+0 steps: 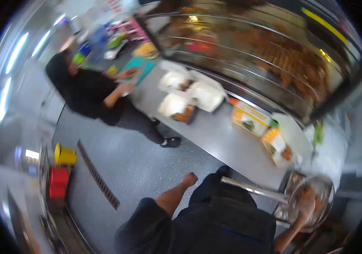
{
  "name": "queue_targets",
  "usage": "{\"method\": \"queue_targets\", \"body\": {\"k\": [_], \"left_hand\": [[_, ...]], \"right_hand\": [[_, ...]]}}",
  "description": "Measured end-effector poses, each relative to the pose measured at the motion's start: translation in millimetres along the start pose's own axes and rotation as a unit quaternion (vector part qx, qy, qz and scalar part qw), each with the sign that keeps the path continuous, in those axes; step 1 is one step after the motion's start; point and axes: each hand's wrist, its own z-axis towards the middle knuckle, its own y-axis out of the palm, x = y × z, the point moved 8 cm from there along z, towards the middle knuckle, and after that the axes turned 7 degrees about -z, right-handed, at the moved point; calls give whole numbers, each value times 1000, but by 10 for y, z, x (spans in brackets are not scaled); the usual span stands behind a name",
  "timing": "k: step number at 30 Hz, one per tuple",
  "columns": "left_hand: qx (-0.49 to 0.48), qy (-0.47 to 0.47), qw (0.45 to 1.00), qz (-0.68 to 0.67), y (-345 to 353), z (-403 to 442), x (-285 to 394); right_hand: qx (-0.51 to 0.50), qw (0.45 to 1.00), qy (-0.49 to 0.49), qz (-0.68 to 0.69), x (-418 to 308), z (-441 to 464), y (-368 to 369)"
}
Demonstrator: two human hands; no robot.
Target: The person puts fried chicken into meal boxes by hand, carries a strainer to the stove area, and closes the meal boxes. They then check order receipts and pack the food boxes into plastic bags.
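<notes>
Presently, the right hand (pixel 307 208) is in the metal bowl (pixel 325 190) with unserved food, its grip I cannot tell, the left hand (pixel 190 179) hangs loosely closed, and beyond the right the yellow box (pixel 269 136) is already filled, unclosed.

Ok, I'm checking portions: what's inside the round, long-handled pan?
Orange-brown food pieces show in the pan; the right hand covers part, so whatever lies beneath it is hidden.

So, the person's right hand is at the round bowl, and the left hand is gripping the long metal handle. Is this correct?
Not quite. The head view shows the left hand apart from the long metal handle, out over the floor; the right hand is indeed at the round bowl.
</notes>
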Motion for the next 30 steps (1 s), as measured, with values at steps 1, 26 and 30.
{"method": "queue_targets", "body": {"k": [1, 26, 30], "left_hand": [[33, -58, 995, -76, -528, -86, 285], [-25, -156, 986, -60, 1037, -1177, 167], [36, 3, 998, 42, 492, -782, 520]], "right_hand": [[-5, 1000, 4, -23, 108, -53, 52], [64, 997, 34, -14, 214, -189, 188], [-19, 986, 164, 24, 275, -193, 250]]}}
